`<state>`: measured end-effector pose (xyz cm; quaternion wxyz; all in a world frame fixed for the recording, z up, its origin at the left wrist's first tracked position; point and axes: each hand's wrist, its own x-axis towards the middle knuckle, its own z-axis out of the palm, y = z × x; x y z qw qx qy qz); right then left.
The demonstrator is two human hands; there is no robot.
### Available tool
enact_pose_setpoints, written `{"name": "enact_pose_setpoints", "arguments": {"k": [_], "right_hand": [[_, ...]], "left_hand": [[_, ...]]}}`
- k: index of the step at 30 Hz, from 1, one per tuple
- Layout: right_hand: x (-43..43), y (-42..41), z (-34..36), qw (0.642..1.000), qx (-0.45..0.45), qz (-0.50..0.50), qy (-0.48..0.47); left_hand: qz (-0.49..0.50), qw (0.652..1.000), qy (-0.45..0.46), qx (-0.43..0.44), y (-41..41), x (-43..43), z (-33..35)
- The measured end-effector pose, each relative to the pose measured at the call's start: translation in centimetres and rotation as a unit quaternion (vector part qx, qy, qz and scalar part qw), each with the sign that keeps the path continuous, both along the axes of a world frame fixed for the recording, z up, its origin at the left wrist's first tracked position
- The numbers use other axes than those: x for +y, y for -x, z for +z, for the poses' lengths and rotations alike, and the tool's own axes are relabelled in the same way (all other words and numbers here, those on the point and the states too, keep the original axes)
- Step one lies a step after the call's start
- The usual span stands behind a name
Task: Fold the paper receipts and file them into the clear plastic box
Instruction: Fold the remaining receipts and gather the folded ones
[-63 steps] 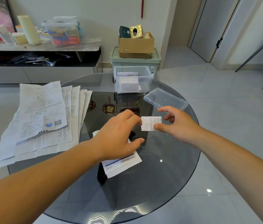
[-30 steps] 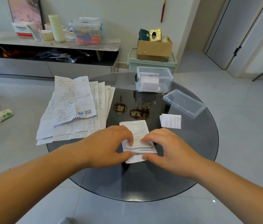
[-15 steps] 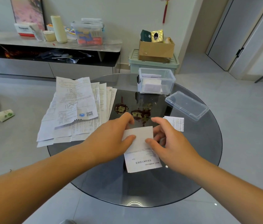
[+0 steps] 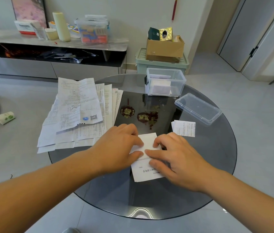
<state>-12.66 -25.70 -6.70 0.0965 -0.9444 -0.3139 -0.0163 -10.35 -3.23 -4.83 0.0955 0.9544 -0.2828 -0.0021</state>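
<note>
A white receipt (image 4: 147, 174) lies on the round dark glass table (image 4: 217, 165) in front of me, its far half folded over toward me. My left hand (image 4: 121, 147) and my right hand (image 4: 176, 157) both rest on it, thumbs and fingertips pressing along the fold. A small folded receipt (image 4: 184, 128) lies just right of my hands. The clear plastic box (image 4: 180, 81) stands open at the far edge with folded papers inside. Its clear lid (image 4: 197, 108) lies to the right of it.
A fanned pile of large unfolded receipts (image 4: 79, 111) covers the table's left side and overhangs its edge. Red and gold ornaments (image 4: 143, 116) show under the glass. Behind stand a green bin (image 4: 161, 65) with a cardboard box and a low cabinet (image 4: 48, 47).
My hands put down the small folded receipt at the right, took the larger receipt, lifted its far half over, and now press the fold flat.
</note>
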Motion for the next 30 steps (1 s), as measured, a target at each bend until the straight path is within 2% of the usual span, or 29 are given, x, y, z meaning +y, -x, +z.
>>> {"name": "enact_pose_setpoints", "arguments": {"k": [3,15,23,30], "right_hand": [[-0.7,0.2,0.1,0.999,0.016,0.021,0.030],[-2.0,0.3,0.5,0.999,0.046,0.017,0.006],[-1.0,0.4,1.1,0.994,0.080,-0.037,-0.069],[-0.3,0.1,1.3,0.994,0.078,-0.047,-0.063]], "left_hand": [[-0.002,1.000,0.014,0.022,0.0,0.2,-0.1],[-0.005,0.982,0.013,0.187,-1.4,1.3,0.4],[-0.044,0.987,0.001,0.155,-1.6,1.5,1.3],[-0.073,0.991,-0.027,0.105,-1.6,1.4,1.9]]}}
